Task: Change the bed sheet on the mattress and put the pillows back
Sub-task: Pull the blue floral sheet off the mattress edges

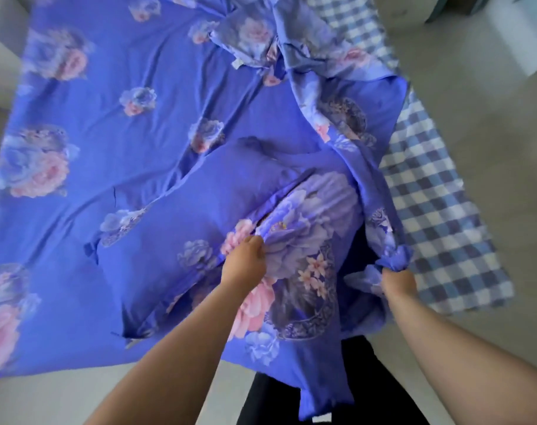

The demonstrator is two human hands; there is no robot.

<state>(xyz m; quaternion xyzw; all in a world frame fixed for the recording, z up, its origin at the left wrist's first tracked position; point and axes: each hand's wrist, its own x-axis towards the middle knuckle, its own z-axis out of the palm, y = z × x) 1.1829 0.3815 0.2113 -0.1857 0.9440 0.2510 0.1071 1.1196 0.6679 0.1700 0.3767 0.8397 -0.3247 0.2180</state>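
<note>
Fabric was gathered tight in the right hand (395,279), the floral sheet (107,102) bunched to drag it. Left hand (245,262) pinched a fold (over the checked mattress (438,216)) to steer.

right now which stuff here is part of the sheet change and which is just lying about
Part of the job:
floral sheet
checked sheet
pillow
left hand
right hand

Lying about:
white box on the floor

Two hands are seen, a left hand (245,259) and a right hand (397,282). One blue floral sheet (107,118) is counted, one floral pillow (304,240), a second crumpled floral piece (255,35), and one checked cloth (438,191).
</note>
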